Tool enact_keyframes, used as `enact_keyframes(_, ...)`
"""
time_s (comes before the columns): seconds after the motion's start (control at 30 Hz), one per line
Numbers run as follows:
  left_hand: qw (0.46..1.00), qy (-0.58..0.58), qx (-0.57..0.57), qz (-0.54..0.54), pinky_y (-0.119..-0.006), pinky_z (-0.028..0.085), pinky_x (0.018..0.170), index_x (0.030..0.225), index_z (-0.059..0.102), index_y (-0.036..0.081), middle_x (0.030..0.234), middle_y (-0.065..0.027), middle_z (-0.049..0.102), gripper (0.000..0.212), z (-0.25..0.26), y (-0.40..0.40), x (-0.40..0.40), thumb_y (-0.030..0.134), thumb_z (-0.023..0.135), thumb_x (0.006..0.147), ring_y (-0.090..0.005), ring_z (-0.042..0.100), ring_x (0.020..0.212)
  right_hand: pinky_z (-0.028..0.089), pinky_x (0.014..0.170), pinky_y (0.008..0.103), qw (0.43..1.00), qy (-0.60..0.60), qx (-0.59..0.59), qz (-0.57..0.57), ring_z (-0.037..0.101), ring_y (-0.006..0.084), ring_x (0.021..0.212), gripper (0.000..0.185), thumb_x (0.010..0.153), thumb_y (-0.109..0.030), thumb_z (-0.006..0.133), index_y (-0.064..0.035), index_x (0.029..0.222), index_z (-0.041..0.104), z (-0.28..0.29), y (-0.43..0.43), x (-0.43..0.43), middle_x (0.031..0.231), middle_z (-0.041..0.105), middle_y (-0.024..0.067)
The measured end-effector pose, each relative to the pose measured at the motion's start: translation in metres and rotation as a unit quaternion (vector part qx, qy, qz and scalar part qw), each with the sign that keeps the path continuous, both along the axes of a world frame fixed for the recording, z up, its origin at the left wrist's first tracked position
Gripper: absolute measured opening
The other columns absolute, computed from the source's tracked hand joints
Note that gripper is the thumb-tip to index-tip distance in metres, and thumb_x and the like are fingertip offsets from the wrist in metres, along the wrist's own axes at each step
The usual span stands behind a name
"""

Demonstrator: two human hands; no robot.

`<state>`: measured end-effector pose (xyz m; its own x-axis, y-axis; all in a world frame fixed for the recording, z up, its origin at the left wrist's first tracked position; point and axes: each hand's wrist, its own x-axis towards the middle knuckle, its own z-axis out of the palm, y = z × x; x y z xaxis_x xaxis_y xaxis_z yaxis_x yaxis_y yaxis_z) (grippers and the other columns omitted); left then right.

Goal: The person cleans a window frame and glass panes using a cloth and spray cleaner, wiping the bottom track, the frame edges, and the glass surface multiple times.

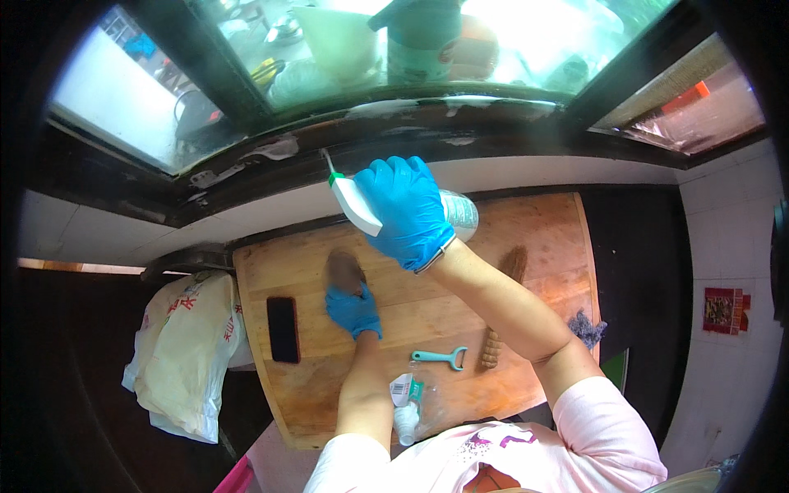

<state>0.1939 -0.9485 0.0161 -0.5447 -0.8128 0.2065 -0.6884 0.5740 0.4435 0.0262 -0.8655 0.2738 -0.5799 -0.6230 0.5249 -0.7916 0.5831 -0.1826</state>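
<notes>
My right hand, in a blue glove, is raised over the table's far side, gripping a spray bottle. Its white trigger head has a green nozzle tip facing the dark window frame. A thin pale streak runs from the tip towards the frame, where white foamy patches show. Lower and to the left, my gloved left hand is closed on a brown rounded object at the wooden table. That object is too blurred to name exactly.
A smartphone lies left, beside plastic bags at the table's side. Near me are a turquoise peeler and a small white bottle with clear packaging. My right forearm partly covers a brush. A purple scrubber sits at the right edge.
</notes>
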Motion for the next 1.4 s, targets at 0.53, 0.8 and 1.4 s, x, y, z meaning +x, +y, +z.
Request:
enact_keyframes(0.53,0.999,-0.011,-0.043,0.005,-0.051,0.046,0.077,0.106,0.058,-0.007,0.104,-0.0261,0.059,0.055,-0.005,0.002,-0.002,0.042,0.063,0.081,-0.0428,0.058,0.091,0.042,0.055,0.0407,0.955,0.134,0.036,-0.261,0.06,0.0298,0.064,0.016,0.08,-0.024,0.07,-0.0096,0.078,0.063,-0.008,0.191,-0.053,0.07,0.06,0.0091)
enact_keyframes(0.8,0.999,0.014,-0.04,-0.01,-0.051,0.048,0.071,0.099,0.061,-0.006,0.098,-0.0259,0.06,0.048,0.002,0.005,-0.005,0.038,0.065,0.08,-0.0428,0.059,0.088,0.041,0.062,0.0388,0.941,0.148,0.025,-0.303,0.057,0.0271,0.067,0.017,0.081,-0.027,0.07,-0.0123,0.08,0.062,-0.011,0.237,-0.054,0.073,0.059,0.0063)
enact_keyframes(1.4,0.999,-0.007,-0.001,-0.037,-0.047,0.05,0.079,0.113,0.055,-0.007,0.108,-0.025,0.061,0.05,0.023,0.011,-0.003,0.035,0.063,0.087,-0.0401,0.06,0.095,0.044,0.1,0.0318,0.755,-0.133,-0.445,-0.463,0.057,0.0198,0.119,0.043,0.092,-0.022,0.065,-0.0042,0.131,0.057,-0.103,0.503,0.023,0.13,0.06,0.0103)
